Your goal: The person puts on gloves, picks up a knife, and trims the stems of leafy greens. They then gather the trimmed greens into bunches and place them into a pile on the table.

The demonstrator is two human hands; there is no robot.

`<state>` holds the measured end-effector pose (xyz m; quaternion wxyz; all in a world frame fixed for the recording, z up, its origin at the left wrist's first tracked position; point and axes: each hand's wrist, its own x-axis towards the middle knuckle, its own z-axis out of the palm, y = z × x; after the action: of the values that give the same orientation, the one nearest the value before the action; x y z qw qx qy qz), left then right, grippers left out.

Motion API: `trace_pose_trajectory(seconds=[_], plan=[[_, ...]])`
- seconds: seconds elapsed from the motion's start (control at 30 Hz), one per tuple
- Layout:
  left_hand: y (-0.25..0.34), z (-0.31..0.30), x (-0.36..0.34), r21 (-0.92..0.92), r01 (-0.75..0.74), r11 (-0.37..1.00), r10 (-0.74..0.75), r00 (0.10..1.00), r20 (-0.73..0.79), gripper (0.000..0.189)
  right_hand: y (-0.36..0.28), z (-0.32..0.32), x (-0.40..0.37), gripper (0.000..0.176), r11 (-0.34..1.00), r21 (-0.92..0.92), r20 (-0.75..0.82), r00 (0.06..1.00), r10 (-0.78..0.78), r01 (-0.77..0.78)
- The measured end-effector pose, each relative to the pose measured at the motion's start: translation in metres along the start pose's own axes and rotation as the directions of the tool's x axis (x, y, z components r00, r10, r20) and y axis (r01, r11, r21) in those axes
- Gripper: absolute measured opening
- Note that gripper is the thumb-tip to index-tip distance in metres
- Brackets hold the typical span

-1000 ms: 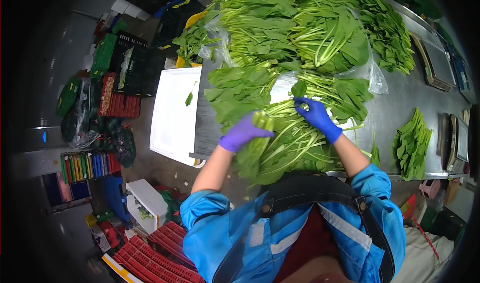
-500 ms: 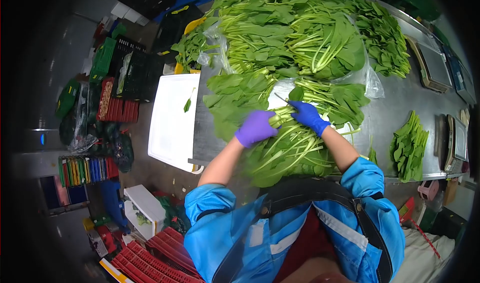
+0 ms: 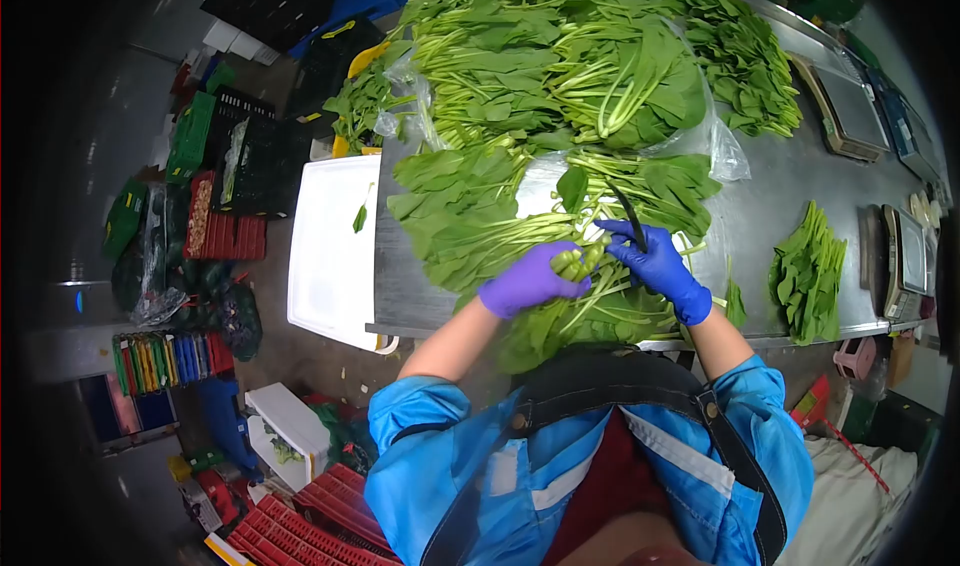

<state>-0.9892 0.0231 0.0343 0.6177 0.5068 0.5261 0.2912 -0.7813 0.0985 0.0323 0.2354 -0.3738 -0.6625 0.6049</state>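
My left hand [image 3: 530,282], in a purple glove, is closed round the stem ends of a bunch of leafy greens [image 3: 580,263]. The bunch's leaves hang toward my body, partly hidden under my hands. Right beside the cut ends, my right hand [image 3: 662,271] in a blue glove grips a dark knife [image 3: 627,210] whose blade points up and away from me. Beyond both hands, more leafy greens [image 3: 460,191] lie round a white sheet [image 3: 541,184], with stems toward the middle.
A large heap of greens [image 3: 540,56] covers the far side of the metal table [image 3: 750,236], with clear plastic [image 3: 728,156] along it. A small pile of greens [image 3: 810,276] and scales [image 3: 905,256] are at right. At left stand a white foam lid [image 3: 330,256] and crates [image 3: 225,221].
The knife has swung from pointing left across the stems to pointing away from me. My right hand has moved slightly right and nearer my body; my left hand still grips the bunch, a little nearer me.
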Motion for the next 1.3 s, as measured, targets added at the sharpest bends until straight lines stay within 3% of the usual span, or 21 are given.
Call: trace_pose_trajectory(seconds=[0.03,0.1,0.4,0.5,0.57,0.63,0.7,0.73,0.83,0.93,0.97,1.0,1.03,1.07,1.1,1.13,1.17,1.2,1.23,1.27,1.3], plan=[[-0.004,0.004,0.003,0.003,-0.004,1.000,0.004,1.000,0.006,0.040,0.020,-0.001,-0.003,0.036,1.000,-0.001,-0.008,1.000,-0.001,0.001],[-0.008,0.012,0.005,-0.275,0.025,0.961,-0.039,0.998,-0.045,0.040,0.052,-0.002,-0.011,0.045,0.867,-0.440,-0.030,0.961,-0.275,0.235],[0.009,0.020,0.000,-0.234,0.011,0.972,-0.009,1.000,0.010,0.029,0.059,0.007,-0.019,0.047,0.745,-0.612,0.086,0.958,-0.273,0.267],[0.005,0.018,-0.007,-0.268,0.009,0.963,-0.015,1.000,-0.021,0.027,0.061,0.007,-0.023,0.045,0.785,-0.576,0.031,0.967,-0.255,0.226],[0.001,0.009,-0.013,-0.301,0.026,0.953,-0.030,1.000,-0.008,0.025,0.069,0.000,-0.028,0.043,0.799,-0.601,-0.019,0.999,-0.045,0.024],[0.002,0.007,-0.014,-0.336,0.048,0.941,-0.048,0.999,0.007,0.023,0.075,-0.001,-0.030,0.036,0.801,-0.592,-0.003,0.994,-0.113,0.090],[0.005,0.014,-0.012,-0.328,0.039,0.944,-0.048,0.999,-0.021,0.026,0.035,0.007,-0.032,0.030,0.997,-0.077,0.010,1.000,0.028,-0.027],[0.001,0.017,-0.008,-0.329,0.044,0.943,-0.052,0.999,-0.016,0.026,0.009,0.007,-0.032,0.028,0.997,-0.001,0.030,0.996,0.081,-0.081],[-0.009,0.018,0.003,-0.167,-0.017,0.986,0.016,1.000,-0.002,0.030,0.013,0.013,-0.019,0.027,0.973,0.072,0.113,0.971,0.210,-0.219],[-0.022,0.007,0.004,-0.058,0.166,0.984,-0.169,0.985,-0.046,0.035,0.022,-0.001,-0.020,0.028,0.925,0.025,0.072,0.924,0.377,-0.379],[-0.033,0.004,0.003,0.160,0.013,0.987,0.023,0.975,-0.221,0.037,0.033,-0.008,-0.021,0.029,0.906,0.036,0.025,0.907,0.420,-0.421],[-0.043,0.002,0.004,0.391,-0.099,0.915,0.244,0.908,-0.341,0.038,0.050,-0.016,-0.021,0.028,0.923,-0.206,-0.072,0.946,0.317,-0.325],[-0.036,0.000,0.004,0.389,-0.097,0.916,0.241,0.908,-0.342,0.038,0.049,-0.017,-0.020,0.028,0.922,-0.207,-0.069,0.945,0.320,-0.327],[-0.030,-0.001,0.005,0.563,-0.208,0.800,0.381,0.901,-0.208,0.039,0.047,-0.019,-0.020,0.028,0.918,-0.395,-0.090,0.996,-0.002,-0.034],[-0.022,-0.001,0.005,0.699,-0.319,0.640,0.487,0.872,-0.048,0.040,0.043,-0.021,-0.022,0.027,0.788,-0.566,-0.045,0.946,-0.322,0.241],[-0.012,0.009,0.006,0.498,-0.323,0.805,0.415,0.906,-0.081,0.034,0.021,-0.016,-0.022,0.028,0.849,-0.494,-0.014,0.975,-0.221,0.185],[0.001,0.009,0.006,0.498,-0.323,0.805,0.414,0.907,-0.080,0.034,0.017,-0.011,-0.020,0.028,0.850,-0.494,-0.015,0.975,-0.220,0.184],[0.016,0.008,0.008,0.263,-0.155,0.952,0.152,0.988,0.030,0.031,0.014,-0.007,-0.018,0.027,0.920,-0.340,0.014,0.979,-0.202,0.195],[0.031,0.006,0.011,0.045,0.080,0.996,-0.087,0.976,0.200,0.029,0.009,-0.005,-0.016,0.027,0.964,-0.177,0.045,0.980,-0.192,0.197],[0.042,-0.004,0.009,-0.078,0.012,0.997,0.002,0.983,0.183,0.027,-0.010,-0.008,-0.015,0.026,0.976,-0.190,0.044,0.992,0.115,-0.105],[0.047,-0.021,0.008,-0.102,-0.056,0.993,0.066,0.993,0.102,0.026,-0.004,-0.011,-0.013,0.026,0.977,-0.187,0.039,0.993,0.112,-0.103]])
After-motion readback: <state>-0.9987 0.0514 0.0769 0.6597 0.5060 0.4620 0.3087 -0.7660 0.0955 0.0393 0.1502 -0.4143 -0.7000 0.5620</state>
